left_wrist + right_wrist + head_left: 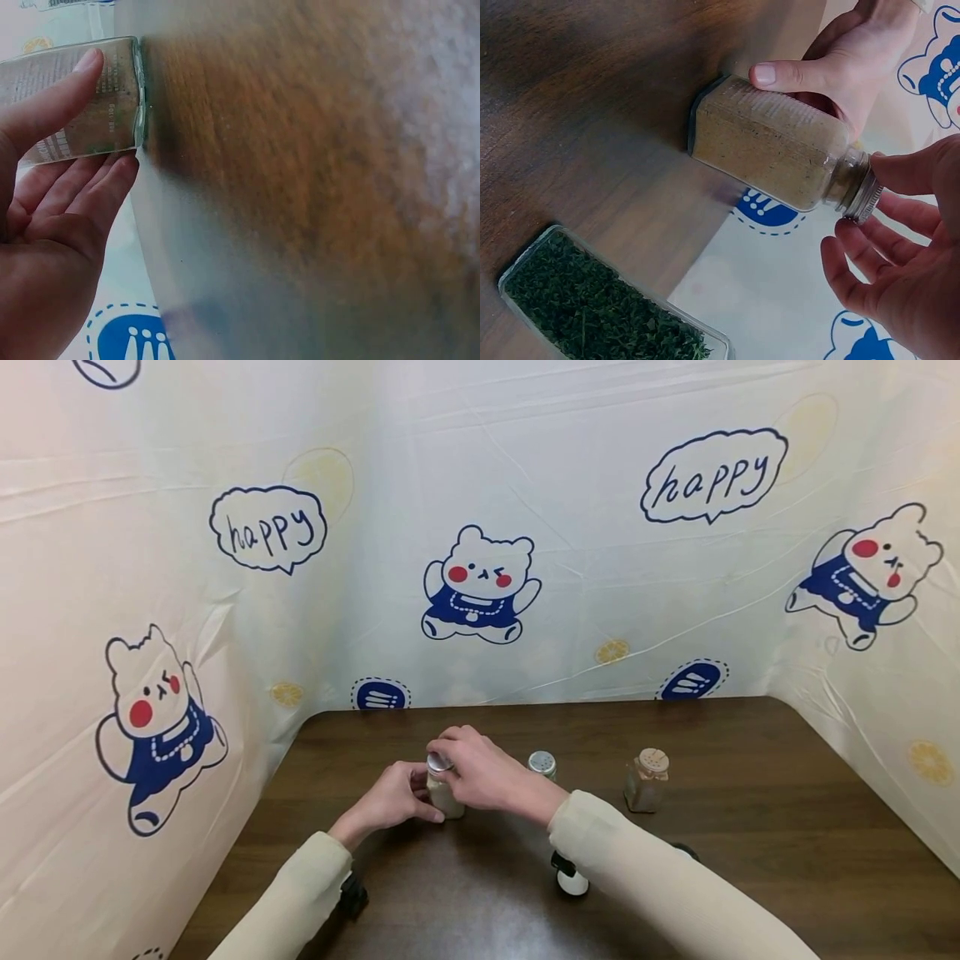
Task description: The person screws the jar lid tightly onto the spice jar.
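Observation:
A square glass spice jar (769,142) filled with tan powder stands upright on the table. My left hand (393,795) holds its lower body, thumb (64,94) on one side and fingers on the other. At the top, my right hand (480,770) pinches the silver metal lid (864,196) between thumb and fingertips. The lid sits on the jar's neck; whether it is loose I cannot tell. To the right, partly behind my right wrist in the head view, is a second jar (604,304) of dark green dried herbs.
A third jar (647,785) with brownish contents and a perforated top stands farther right on the dark wooden table (720,877). A small black and white object (573,882) shows below my right sleeve. Printed cloth (585,568) surrounds the table's back and sides.

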A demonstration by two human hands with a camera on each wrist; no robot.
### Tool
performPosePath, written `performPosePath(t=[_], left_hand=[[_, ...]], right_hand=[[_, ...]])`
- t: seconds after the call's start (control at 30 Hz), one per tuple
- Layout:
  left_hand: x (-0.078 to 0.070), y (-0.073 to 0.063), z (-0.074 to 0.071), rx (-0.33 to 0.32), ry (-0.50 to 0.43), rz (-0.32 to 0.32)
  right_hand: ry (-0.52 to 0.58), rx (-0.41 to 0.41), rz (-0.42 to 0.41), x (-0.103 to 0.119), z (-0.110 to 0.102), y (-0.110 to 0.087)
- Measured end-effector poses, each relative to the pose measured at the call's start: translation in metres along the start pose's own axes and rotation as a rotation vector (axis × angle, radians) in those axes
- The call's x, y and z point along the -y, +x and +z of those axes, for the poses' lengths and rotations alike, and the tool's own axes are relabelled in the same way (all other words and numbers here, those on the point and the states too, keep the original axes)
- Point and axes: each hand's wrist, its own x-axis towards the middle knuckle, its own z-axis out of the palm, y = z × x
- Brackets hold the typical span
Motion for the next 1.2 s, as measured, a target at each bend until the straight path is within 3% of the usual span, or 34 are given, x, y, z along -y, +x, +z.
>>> performPosePath(t=[0.67,1.2], left_hand=[[0.0021,-0.0010,0.0026,-0.007,-0.016,0.003],[0.0052,0.0019,0.0016,-0.012,-0.030,0.011]], right_hand=[[0.003,0.054,0.022,0.0036,-0.0028,0.0011],[-0.003,0.049,0.042,0.0045,-0.0034,0.0017]])
